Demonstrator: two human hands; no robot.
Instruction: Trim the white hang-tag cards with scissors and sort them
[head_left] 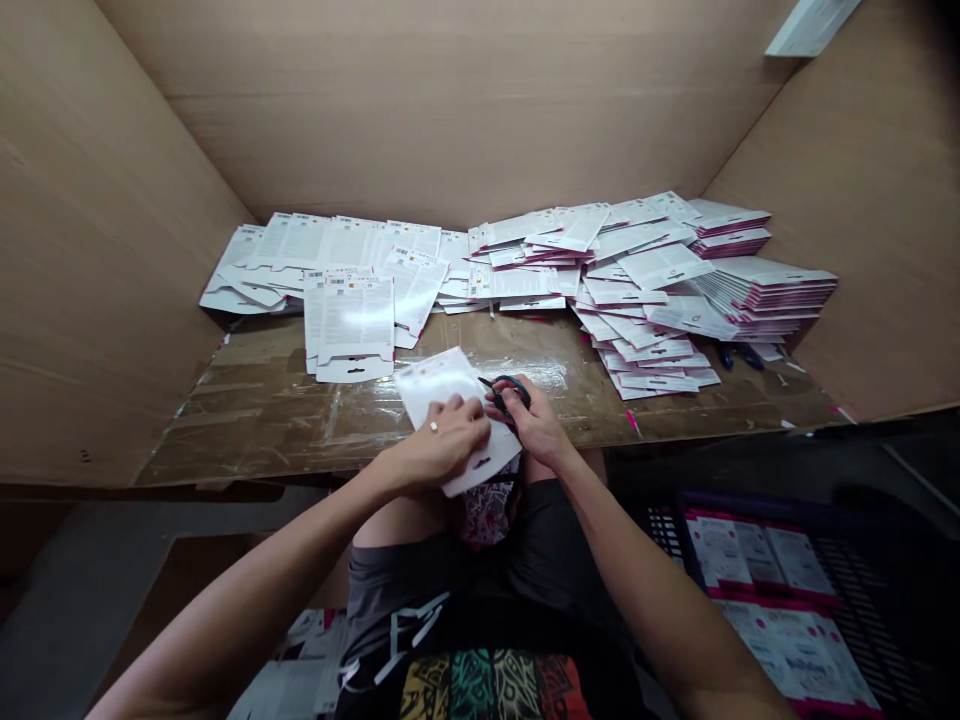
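Note:
A white flat card packet (429, 382) with a hanging slot lies tilted over the front edge of the table. My left hand (448, 442) rests on top of it, fingers curled and closed against its right side. A small white scrap clings near that hand's knuckle. In my right hand (543, 430) is a pair of dark-handled scissors (516, 388), its tips pointing left over the packet's right edge. The fingers wrap around the handles. Below, between my knees, an opening holds several white and pink scraps (486, 512).
White packets (355, 318) lie in overlapping rows at the back left of the table (255, 400). Stacked packets (772, 290) fill the right, beside a blue-handled tool (739, 355). Cardboard walls (450, 110) enclose three sides. A dark crate (847, 560) of packets stands lower right.

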